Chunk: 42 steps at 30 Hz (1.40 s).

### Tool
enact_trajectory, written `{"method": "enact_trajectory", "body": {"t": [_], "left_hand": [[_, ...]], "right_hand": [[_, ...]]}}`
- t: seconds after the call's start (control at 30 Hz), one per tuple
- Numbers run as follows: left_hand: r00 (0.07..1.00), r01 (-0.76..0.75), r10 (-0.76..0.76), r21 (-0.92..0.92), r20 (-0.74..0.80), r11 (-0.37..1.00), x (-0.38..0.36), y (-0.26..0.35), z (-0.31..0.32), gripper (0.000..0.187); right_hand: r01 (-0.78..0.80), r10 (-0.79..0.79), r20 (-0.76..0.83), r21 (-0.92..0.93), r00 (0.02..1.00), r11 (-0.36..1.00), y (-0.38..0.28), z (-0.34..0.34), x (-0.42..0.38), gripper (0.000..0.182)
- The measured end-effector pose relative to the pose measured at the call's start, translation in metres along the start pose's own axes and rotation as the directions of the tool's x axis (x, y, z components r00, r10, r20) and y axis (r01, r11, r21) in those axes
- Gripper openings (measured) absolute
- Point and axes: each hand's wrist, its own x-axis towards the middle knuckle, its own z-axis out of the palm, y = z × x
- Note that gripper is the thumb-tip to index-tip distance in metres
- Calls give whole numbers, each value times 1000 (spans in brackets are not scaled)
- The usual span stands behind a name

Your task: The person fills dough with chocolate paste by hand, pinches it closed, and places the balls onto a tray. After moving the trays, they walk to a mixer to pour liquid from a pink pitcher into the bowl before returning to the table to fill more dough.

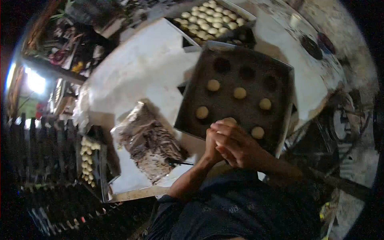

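Head: about six dough balls [239,93]

We see a small, dimly lit baking workplace, probably home-run. A dark baking tray [276,68] carries spaced dough balls [239,93], and a second tray [240,10] behind it is packed with them. A further batch [87,158] lies at the left edge. A plastic-wrapped chocolate block [150,142] rests on the white worktop [140,68], with cluttered shelves [68,44] beyond.
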Motion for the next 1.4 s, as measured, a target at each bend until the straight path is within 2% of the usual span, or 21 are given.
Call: {"method": "enact_trajectory", "body": {"t": [0.1,0.17,0.27,0.3,0.5,0.57,0.67,0.8,0.83,0.87,0.9,0.93,0.97,1.03,1.07,1.13,1.2,1.23,1.27,1.33,1.4], "left_hand": [[947,230,-199,-103,252,968,-9,4,0,45],[877,234,-183,-62,445,970,2,52,-23,49],[963,168,-105,-245,250,955,-5,67,-52,51],[965,216,-163,-266,206,940,-9,73,-65,52],[992,43,-59,-131,-116,990,-73,57,-145,37],[953,108,-184,-295,-242,949,-106,38,-172,32],[813,138,-344,-418,-469,898,-159,-7,-204,20],[690,269,-213,-28,-692,963,-247,-37,-296,12],[639,230,-16,171,-769,958,-265,-52,-343,9],[534,214,222,385,-816,898,-278,-62,-392,6],[497,347,236,440,-835,828,-293,-54,-440,8],[515,511,468,695,-718,506,-310,-75,-497,9],[389,601,299,486,-872,634,-318,-90,-541,11],[380,741,146,395,-913,544,-325,-116,-608,21],[543,839,-121,538,-831,75,-319,-125,-644,33],[389,920,-316,384,-865,83,-306,-198,-709,44],[312,900,11,300,-950,316,-285,-241,-716,58],[342,901,-158,275,-927,335,-276,-227,-713,59],[379,923,-209,351,-902,158,-263,-262,-733,55],[392,865,159,422,-906,271,-248,-209,-687,51],[362,713,215,418,-907,563,-224,-154,-638,36]], "right_hand": [[-79,71,95,86,993,993,20,2,-20,19],[-347,321,164,170,933,922,36,-17,-14,17],[-464,478,36,318,878,827,108,-29,-1,22],[-375,379,-241,68,893,925,161,-21,-5,26],[-555,606,-79,-506,792,660,200,2,29,48],[-494,644,227,-475,731,728,214,-24,28,55],[-441,551,9,-590,834,677,219,-32,26,54],[-357,212,-298,-615,931,703,171,-15,34,53],[-305,156,-281,-631,947,714,127,5,37,51],[-261,103,-269,-659,958,706,86,24,37,48],[-209,26,-310,-575,950,791,72,46,29,44],[-165,-6,-286,-570,958,805,46,69,29,40],[-117,-44,-262,-569,964,814,19,90,32,37],[-173,77,-186,-579,979,797,-9,99,20,32],[-206,138,-160,-587,977,783,-18,108,19,29],[-253,194,-170,-470,966,846,-42,127,24,26],[-302,266,-153,-319,952,898,-58,138,27,23],[-317,299,-110,-234,948,919,-61,137,30,21],[-272,244,-140,-243,960,931,-74,142,40,19],[-183,132,-197,-270,972,945,-100,152,61,14],[-135,76,-184,-333,980,933,-125,154,71,13]]}}
